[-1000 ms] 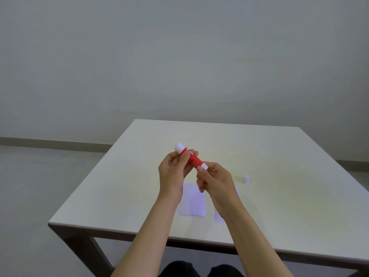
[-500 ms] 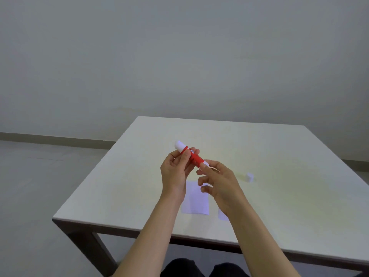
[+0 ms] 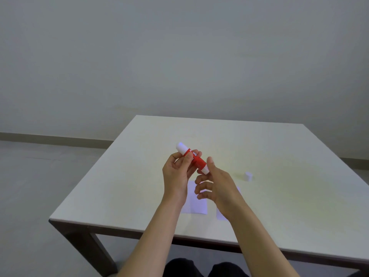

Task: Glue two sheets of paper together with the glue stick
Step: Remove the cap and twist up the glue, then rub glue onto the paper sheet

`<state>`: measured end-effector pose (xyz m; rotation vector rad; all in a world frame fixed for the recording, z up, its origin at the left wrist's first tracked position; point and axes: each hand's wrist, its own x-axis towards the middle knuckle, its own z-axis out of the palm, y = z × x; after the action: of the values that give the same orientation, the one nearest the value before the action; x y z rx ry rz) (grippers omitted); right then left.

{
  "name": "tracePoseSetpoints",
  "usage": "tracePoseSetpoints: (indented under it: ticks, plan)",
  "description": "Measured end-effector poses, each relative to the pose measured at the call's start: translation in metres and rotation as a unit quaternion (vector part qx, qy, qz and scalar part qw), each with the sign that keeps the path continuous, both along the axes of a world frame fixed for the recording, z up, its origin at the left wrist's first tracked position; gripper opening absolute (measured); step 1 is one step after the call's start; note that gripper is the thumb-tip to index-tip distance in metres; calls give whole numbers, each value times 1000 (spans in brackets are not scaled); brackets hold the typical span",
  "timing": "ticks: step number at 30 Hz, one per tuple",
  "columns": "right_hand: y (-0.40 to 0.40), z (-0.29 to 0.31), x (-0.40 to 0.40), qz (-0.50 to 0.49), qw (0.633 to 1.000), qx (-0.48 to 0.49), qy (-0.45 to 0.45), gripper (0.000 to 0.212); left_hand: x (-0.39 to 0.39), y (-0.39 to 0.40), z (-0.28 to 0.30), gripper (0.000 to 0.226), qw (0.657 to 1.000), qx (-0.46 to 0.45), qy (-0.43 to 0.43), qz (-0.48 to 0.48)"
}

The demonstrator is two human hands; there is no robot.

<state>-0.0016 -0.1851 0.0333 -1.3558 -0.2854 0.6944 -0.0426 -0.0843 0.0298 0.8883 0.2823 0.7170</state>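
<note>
My left hand (image 3: 176,176) grips the middle of a red glue stick (image 3: 196,161) held above the table. The stick slants, with its uncapped white tip up and to the left. My right hand (image 3: 221,188) is at the lower white end, with the thumb and index finger on the twist knob and the other fingers spread. Two small white sheets lie side by side under my hands: the left sheet (image 3: 196,204) and the right sheet (image 3: 220,215), which my right wrist mostly hides.
The white cap (image 3: 248,176) of the glue stick lies on the pale table (image 3: 119,186), to the right of my hands. The near table edge runs just below the sheets. A grey wall and floor lie beyond.
My right thumb has slid forward along the knob and the other fingers have spread out. My left hand still holds the stick at the same slant.
</note>
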Motion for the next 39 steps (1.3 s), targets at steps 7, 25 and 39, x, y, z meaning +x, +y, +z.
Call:
tracePoseSetpoints:
  ticks: [7,25,39]
  plan:
    - [-3,-6,4,-10,995,-5,98,59,0,-6,-4,7,1000,4,2,-20]
    - [-18,-11,32,-185,950,213,137,21,-15,54,-35,66,790,517,288,-161]
    - [9,-49,19,-104,993,3,-61,7,-15,93,-76,104,509,717,396,-266]
